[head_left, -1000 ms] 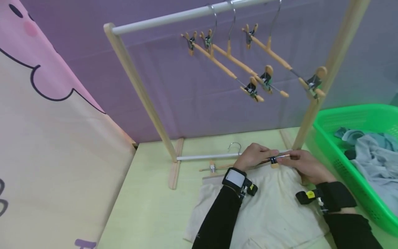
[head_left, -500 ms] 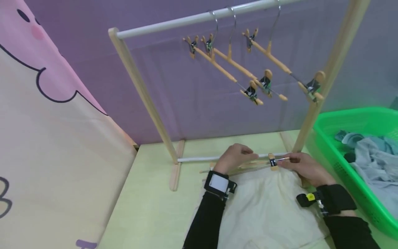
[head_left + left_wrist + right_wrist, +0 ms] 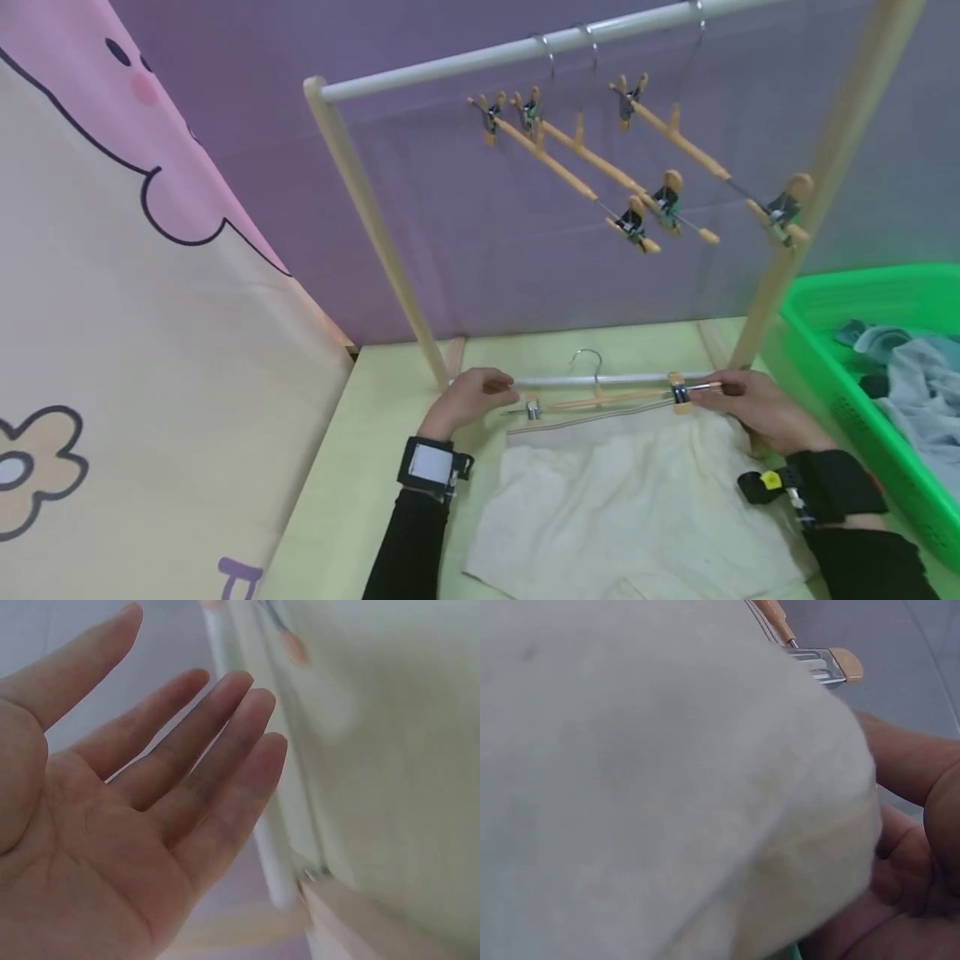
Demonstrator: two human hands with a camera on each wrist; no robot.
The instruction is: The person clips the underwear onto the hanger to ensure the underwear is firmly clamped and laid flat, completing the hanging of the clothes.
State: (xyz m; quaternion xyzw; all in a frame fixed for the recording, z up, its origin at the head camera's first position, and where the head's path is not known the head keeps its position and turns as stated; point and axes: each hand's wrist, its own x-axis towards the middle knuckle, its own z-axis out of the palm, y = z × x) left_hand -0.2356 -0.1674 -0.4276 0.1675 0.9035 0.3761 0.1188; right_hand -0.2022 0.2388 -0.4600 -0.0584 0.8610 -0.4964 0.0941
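Cream shorts (image 3: 630, 492) lie flat, waistband toward the rack. A wooden clip hanger (image 3: 600, 402) lies along the waistband, its metal hook upward. Its right clip (image 3: 679, 393) sits over the waistband's right end; the left clip (image 3: 533, 409) stands just above the waistband's left part. My right hand (image 3: 765, 412) pinches the waistband's right corner by the end of the hanger's bar; in the right wrist view, cloth (image 3: 705, 787) hides part of that hand. My left hand (image 3: 467, 402) is left of the hanger, holding nothing, its fingers spread in the left wrist view.
Above, several similar clip hangers (image 3: 555, 167) hang from the white rail (image 3: 480, 60) of a wooden rack. The rack's lower white bar (image 3: 637, 379) runs just behind the hanger. At the right, a green basket (image 3: 862, 433) holds grey and bluish clothes. A printed curtain borders the left.
My left hand has let go of the right clip and moved left, past the left clip. My right hand stays at the waistband's right corner. The head view has shifted slightly.
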